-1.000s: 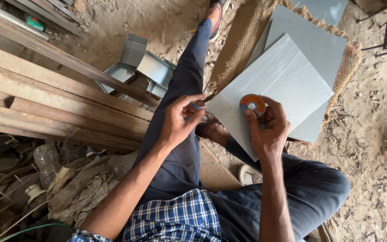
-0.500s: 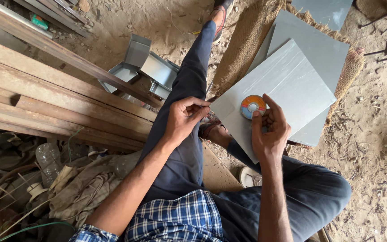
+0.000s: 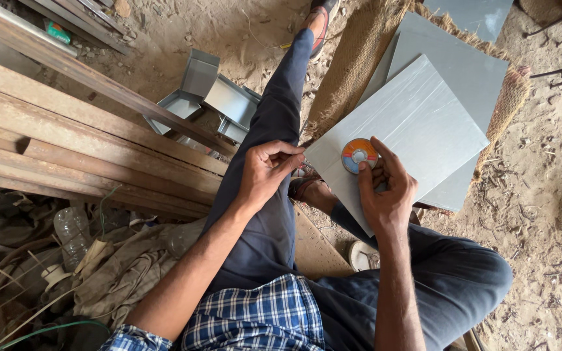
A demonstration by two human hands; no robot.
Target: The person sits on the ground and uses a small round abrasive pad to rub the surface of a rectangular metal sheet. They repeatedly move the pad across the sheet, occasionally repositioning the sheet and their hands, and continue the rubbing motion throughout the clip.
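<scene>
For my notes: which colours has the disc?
Orange, blue and red, grey centre; disc seen in head view.

The right hand (image 3: 388,195) covers the disc's (image 3: 358,155) lower edge; the top edge crops the outstretched foot (image 3: 321,14); disc markings too small to tell

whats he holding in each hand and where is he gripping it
The right hand presses a small round disc flat on the grey sheet, fingers at its rim. The left hand pinches the sheet's near corner.
</scene>
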